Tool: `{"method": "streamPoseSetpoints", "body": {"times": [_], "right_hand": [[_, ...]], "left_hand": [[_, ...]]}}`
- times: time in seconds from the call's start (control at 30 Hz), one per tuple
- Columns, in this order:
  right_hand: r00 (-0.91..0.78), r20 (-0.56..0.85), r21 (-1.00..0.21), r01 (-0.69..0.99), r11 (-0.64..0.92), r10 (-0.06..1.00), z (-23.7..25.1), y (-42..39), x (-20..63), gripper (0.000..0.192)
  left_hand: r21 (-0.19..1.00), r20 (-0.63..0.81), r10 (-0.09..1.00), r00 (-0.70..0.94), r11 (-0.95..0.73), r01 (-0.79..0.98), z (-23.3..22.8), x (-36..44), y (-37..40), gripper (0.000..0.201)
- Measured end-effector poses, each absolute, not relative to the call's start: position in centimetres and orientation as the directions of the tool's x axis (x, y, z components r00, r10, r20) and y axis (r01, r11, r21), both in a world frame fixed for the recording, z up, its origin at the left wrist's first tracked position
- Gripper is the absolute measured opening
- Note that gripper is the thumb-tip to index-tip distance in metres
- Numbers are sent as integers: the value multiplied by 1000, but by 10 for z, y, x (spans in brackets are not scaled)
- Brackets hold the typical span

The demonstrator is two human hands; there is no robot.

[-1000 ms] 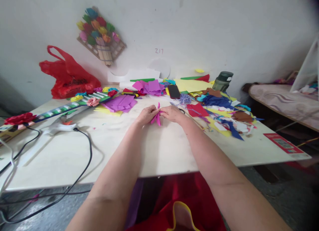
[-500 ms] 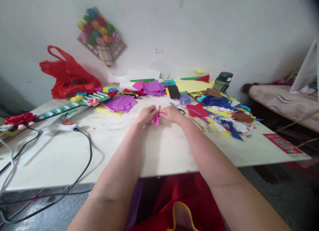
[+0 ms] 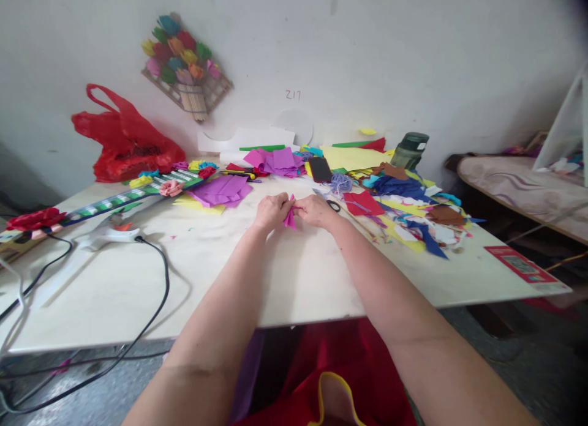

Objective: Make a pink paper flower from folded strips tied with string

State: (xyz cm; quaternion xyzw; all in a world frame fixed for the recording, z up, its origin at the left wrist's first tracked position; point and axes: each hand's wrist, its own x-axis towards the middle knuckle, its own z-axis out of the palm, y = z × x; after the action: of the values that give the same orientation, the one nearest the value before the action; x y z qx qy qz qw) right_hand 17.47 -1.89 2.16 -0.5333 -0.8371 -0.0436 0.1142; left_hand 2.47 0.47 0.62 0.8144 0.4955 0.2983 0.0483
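Both hands meet over the far middle of the table (image 3: 294, 279); left hand (image 3: 272, 210) and right hand (image 3: 316, 210) are closed, fingertips pinching a small folded pink paper (image 3: 290, 216) between them; the paper sits in the gap between the two hands, its top edge poking up above the knuckles, its lower tip just over the tabletop; whether it touches the table cannot be told

Just right of the right hand: scissors (image 3: 334, 205), near but apart; further right, a red sheet (image 3: 364, 203), then a spread of scraps (image 3: 422, 224) in blue, yellow, brown and white

Far of the hands: purple sheets (image 3: 221, 191) to the left, a pink-purple pile (image 3: 278, 161) behind, a black phone (image 3: 320, 168), a yellow sheet (image 3: 353, 157), a green bottle (image 3: 410, 150) by the wall

Left side: glue gun (image 3: 110, 233) with black cord (image 3: 158, 291) running to the near edge; a long green strip (image 3: 128, 197) carrying paper flowers (image 3: 171, 187); red bag (image 3: 126, 141) against the wall; a flower plaque (image 3: 186, 65) hung above

Near right corner: a red card (image 3: 523, 268)
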Motion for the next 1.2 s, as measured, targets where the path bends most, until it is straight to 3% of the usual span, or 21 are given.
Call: {"method": "streamPoseSetpoints", "body": {"times": [0.17,0.33,0.47,0.93,1.2], "right_hand": [[-384,240,-15,917,399,892,21,-20,174,32],[-403,226,41,913,405,887,18,-19,175,32],[-415,217,61,909,412,883,16,-16,176,30],[-424,200,66,905,420,883,15,-14,182,30],[-433,215,18,898,440,875,16,-15,181,30]], "left_hand": [[367,440,840,316,-489,791,5,25,5,32],[471,291,892,345,-448,760,5,25,6,33],[472,242,891,384,-454,756,5,25,7,34],[493,319,812,489,-583,646,5,21,3,21],[388,362,805,469,-588,709,6,20,6,24]]}}
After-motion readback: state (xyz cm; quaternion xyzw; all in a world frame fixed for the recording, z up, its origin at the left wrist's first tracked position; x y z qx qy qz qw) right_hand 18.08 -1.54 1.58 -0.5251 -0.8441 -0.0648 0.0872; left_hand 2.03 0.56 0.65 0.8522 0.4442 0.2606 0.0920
